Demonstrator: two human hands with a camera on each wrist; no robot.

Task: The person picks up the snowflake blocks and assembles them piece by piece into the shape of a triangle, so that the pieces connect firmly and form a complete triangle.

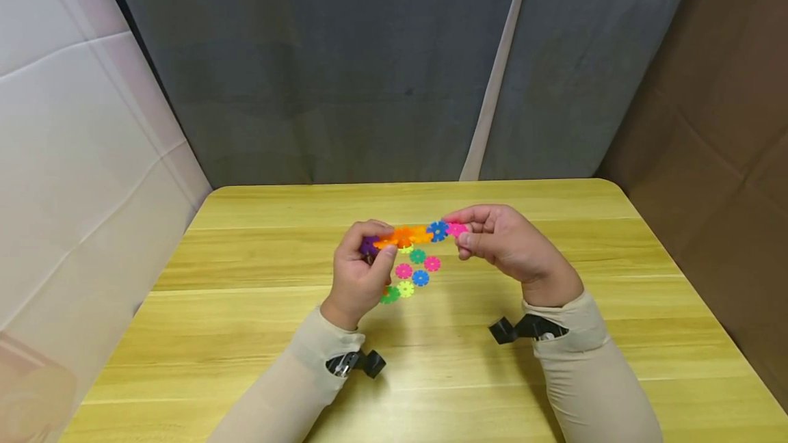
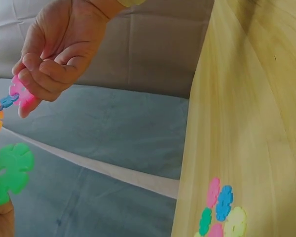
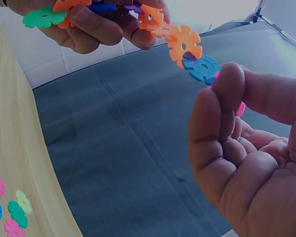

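A chain of interlocked plastic discs hangs in the air between both hands, above the wooden table. My left hand grips its purple and orange end, and a green disc sticks out beside those fingers. My right hand pinches the pink disc at the other end, next to a blue disc and an orange disc. In the right wrist view my fingers hide most of the pink disc.
Several loose discs in green, pink, blue and yellow lie on the table just below the hands, also seen as a cluster in the left wrist view. A grey curtain hangs behind the table, white panels at the left, brown cardboard at the right.
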